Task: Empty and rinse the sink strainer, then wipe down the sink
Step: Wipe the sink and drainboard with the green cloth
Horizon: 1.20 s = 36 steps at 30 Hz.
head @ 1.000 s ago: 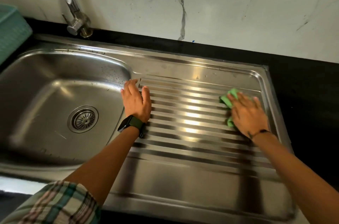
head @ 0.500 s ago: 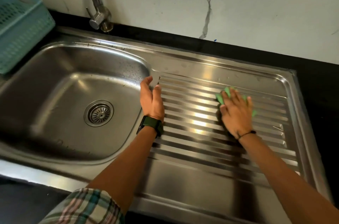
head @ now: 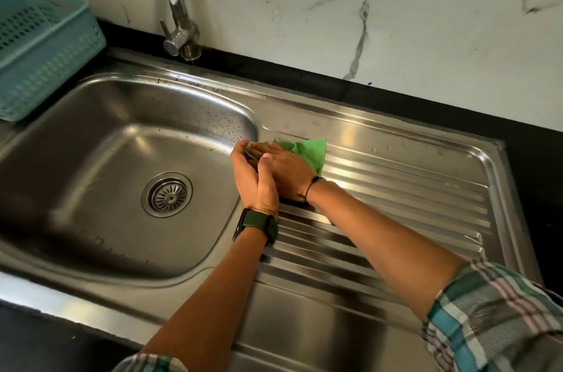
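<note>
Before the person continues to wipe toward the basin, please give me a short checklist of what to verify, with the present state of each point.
1. Cloth under control: ok. The right hand presses the green cloth flat on the drainboard.
2. Left hand placed to catch debris: ok. The left hand stands cupped at the basin edge, beside the cloth.
3. Strainer in place: ok. The strainer sits in the drain of the sink basin.
4. Strainer empty: cannot tell; no clear debris shows, but the detail is too small.
5. Tap off: ok. No water runs from the faucet.
6. Basin dry: not ok. Droplets cling to its far wall.
</note>
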Motion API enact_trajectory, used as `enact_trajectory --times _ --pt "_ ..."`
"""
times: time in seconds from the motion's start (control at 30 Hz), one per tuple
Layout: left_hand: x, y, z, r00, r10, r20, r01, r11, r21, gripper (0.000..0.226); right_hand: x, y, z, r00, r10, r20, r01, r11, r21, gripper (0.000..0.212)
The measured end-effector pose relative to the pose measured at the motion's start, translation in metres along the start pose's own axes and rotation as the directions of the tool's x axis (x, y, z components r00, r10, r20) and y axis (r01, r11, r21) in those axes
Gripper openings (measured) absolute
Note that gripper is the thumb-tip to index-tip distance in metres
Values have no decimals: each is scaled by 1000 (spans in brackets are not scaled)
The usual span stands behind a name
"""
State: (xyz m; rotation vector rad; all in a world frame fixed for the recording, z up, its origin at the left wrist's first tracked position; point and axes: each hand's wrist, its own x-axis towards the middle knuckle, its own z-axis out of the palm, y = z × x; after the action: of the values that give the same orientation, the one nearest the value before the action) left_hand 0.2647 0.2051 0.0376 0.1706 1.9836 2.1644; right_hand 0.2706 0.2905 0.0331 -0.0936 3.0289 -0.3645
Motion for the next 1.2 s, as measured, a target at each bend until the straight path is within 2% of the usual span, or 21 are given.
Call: enact_trajectory --times 0.2,0.27,0.47,0.57,0.67,0.83,0.9,0.97,1.03,1.07,1.13,1.2 --pt "0 -1 -2 1000 3 22 -5 995 101 56 -24 -5 -7 997 33 -69 -29 998 63 41" --pt "0 -2 -3 999 5 32 -9 994 112 55 -52 5 -11 997 25 -69 -22 999 34 41" --pt "-1 -1 -5 997 -6 76 0 997 82 56 -171 52 -13 949 256 -183 -260 965 -1 37" --pt "-3 0 -7 996 -24 84 20 999 49 56 -202 57 -16 918 360 -166 -350 933 89 42" --pt "-3 2 -8 996 -51 76 50 999 19 56 -228 62 -16 886 419 -199 -385 903 190 69" --pt "-2 2 -4 995 -40 89 36 998 43 55 -245 65 -16 837 482 -259 -377 851 365 65" --pt "-3 1 -2 992 -4 124 -6 997 79 59 -225 53 -13 875 383 -295 -271 894 357 65" --pt "-4 0 0 988 19 151 -34 994 102 69 -187 34 -7 942 163 -294 -95 968 232 57" --pt "-3 -2 0 990 28 140 -43 993 109 69 -136 19 0 972 -35 -232 57 995 86 43" --pt "-2 -3 0 992 26 125 -40 993 111 65 -110 13 2 977 -86 -194 95 995 40 39" --pt "0 -5 -2 995 19 100 -30 994 105 56 -68 7 5 987 -100 -124 102 995 16 46" --pt "1 -6 -2 996 25 86 -33 995 97 54 -39 8 9 990 -73 -123 66 996 -60 52"
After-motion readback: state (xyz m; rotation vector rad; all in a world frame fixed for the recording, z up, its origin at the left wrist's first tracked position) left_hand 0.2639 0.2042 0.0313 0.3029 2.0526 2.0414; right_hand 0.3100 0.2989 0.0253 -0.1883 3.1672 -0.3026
